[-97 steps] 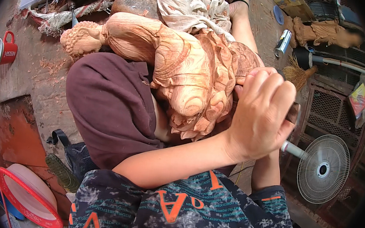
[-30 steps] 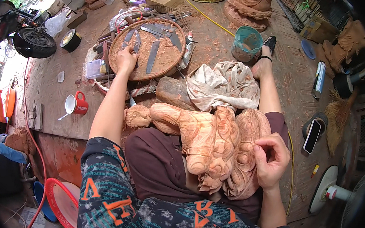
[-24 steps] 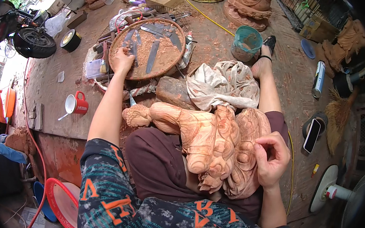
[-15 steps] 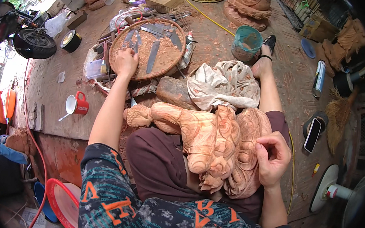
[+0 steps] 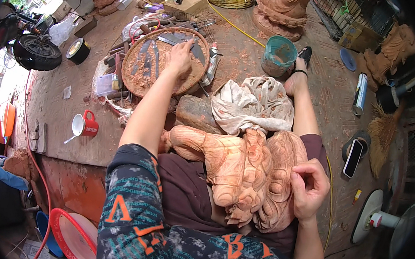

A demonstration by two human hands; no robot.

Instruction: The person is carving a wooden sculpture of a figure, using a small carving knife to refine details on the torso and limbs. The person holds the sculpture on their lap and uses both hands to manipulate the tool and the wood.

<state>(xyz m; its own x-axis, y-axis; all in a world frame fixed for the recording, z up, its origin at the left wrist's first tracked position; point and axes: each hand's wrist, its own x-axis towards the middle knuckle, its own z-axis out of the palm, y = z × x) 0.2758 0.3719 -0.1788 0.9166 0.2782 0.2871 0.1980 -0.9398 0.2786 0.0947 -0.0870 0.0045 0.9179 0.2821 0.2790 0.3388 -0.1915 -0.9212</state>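
Carved wooden figure (image 5: pixel 224 166) lies across the lap (image 5: pixel 181 197), likely for steadiness. Beyond the figure, a round tray (image 5: pixel 192 75): left hand (image 5: pixel 178 58), fingers loosely spread, above gathered blades (image 5: pixel 156 57), grip unclear. At the figure's right end, right hand (image 5: pixel 310 189), thumb curled toward forefinger; pinch untellable.

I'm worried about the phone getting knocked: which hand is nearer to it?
Right. The right hand is by the carving, left of and slightly below the phone in the picture; the left hand is over the tray, much farther off, up and to the left.
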